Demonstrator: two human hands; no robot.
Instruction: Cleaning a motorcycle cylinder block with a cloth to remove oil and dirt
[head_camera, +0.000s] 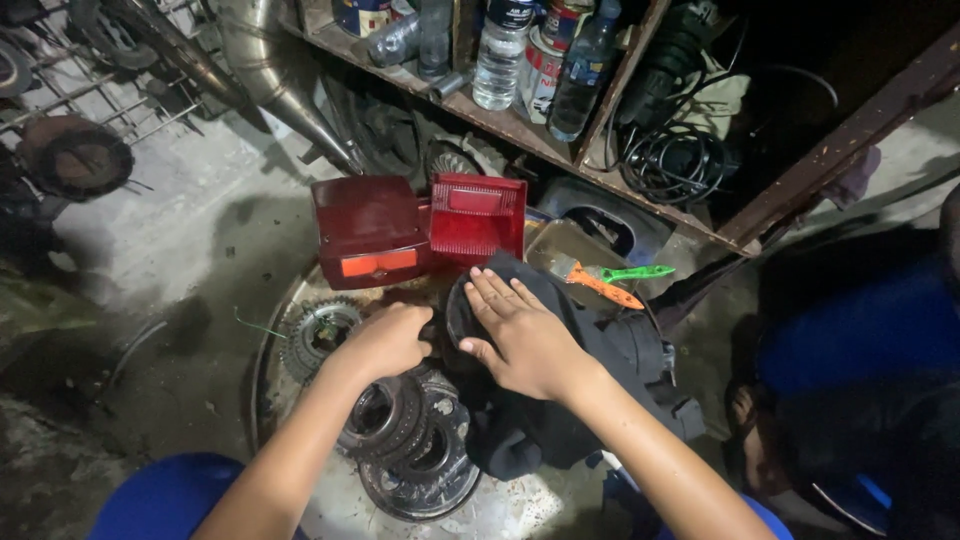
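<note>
On the greasy round metal tray (262, 370), the left hand (385, 342) curls closed on a ridged clutch plate (385, 415); the right hand (520, 335) lies open, flat on the dark rubbery cover (560, 420), beside a toothed sprocket (315, 335).

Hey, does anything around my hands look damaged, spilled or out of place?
Nothing looks spilled or clearly broken. The red tail-light housings sit loose on the floor, detached from any vehicle, and a brush lies beside them. Both hands press on a dark part.
</note>
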